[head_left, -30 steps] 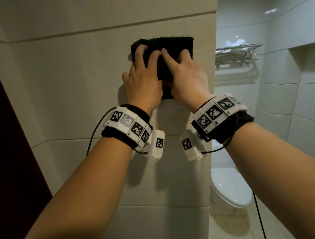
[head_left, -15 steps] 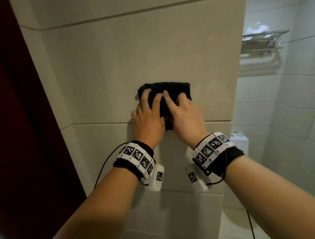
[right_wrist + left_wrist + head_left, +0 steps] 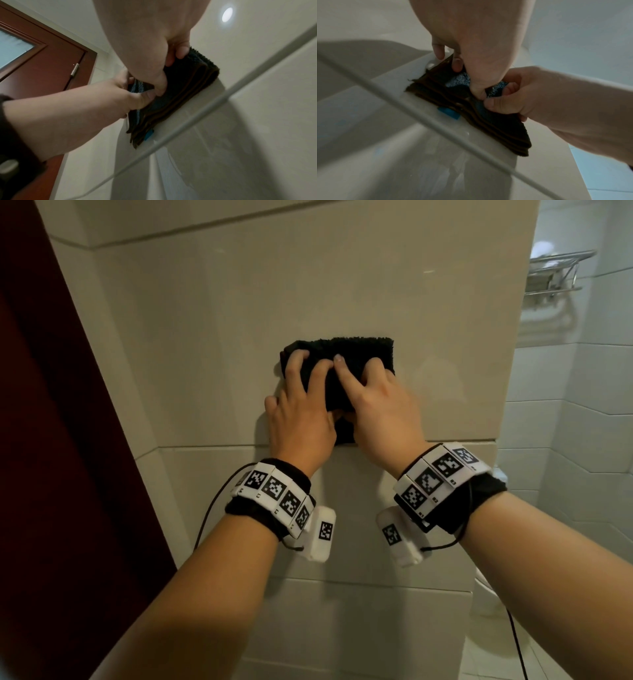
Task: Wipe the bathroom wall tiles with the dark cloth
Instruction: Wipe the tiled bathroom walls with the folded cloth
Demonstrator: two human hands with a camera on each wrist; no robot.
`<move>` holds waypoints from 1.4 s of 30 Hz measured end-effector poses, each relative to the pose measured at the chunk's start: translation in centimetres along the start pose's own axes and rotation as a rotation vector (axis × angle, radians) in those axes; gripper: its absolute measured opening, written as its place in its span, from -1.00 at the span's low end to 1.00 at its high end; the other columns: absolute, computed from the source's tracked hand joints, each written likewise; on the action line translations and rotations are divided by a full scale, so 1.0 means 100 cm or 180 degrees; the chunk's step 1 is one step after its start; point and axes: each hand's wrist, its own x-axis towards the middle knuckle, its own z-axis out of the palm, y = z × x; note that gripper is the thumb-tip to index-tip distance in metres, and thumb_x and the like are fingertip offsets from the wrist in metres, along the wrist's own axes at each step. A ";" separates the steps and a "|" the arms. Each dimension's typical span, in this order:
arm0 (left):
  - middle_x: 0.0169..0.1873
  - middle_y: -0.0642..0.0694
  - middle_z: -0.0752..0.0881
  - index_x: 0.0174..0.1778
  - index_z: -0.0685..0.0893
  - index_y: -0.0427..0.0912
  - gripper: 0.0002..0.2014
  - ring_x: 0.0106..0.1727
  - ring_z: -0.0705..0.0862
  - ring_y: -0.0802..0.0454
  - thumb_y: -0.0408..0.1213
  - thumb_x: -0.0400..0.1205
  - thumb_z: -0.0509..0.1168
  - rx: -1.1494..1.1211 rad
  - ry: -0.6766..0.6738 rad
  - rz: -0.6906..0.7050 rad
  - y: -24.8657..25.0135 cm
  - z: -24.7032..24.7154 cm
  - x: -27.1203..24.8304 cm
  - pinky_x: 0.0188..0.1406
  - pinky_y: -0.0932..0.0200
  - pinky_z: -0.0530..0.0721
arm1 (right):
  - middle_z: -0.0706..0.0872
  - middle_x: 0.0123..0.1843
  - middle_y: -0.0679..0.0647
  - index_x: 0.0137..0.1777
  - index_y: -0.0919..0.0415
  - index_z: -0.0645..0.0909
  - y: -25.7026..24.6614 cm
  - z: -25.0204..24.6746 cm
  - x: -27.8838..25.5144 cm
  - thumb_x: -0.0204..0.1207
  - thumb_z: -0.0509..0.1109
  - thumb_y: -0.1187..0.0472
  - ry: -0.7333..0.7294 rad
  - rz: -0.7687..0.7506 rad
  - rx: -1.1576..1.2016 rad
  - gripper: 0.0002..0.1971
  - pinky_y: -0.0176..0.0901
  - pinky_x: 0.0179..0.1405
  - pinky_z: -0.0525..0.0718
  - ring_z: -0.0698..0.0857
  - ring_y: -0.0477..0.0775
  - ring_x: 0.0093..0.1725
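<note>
While we keep the folded cloth (image 3: 356,350) flat against the tile (image 3: 239,337), both our left hand (image 3: 301,422) and right hand (image 3: 383,412) curl their fingers (image 3: 339,364) into it so it wipes evenly.

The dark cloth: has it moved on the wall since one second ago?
Yes. The dark cloth has slid down: it sat just under the upper grout line, and now its lower edge reaches the lower grout line.
</note>
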 end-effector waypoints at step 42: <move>0.69 -0.08 0.05 0.63 0.20 0.02 -0.21 0.57 0.36 -0.20 -0.36 0.52 0.42 -0.0007 -0.0147 -0.0935 -0.141 -0.043 -0.013 0.49 -0.28 0.41 | 0.46 0.35 0.30 0.72 0.12 0.12 -0.150 0.039 0.058 0.59 0.30 0.25 -0.0573 -0.0596 0.0061 -0.29 -0.01 -0.34 0.40 0.60 0.28 0.10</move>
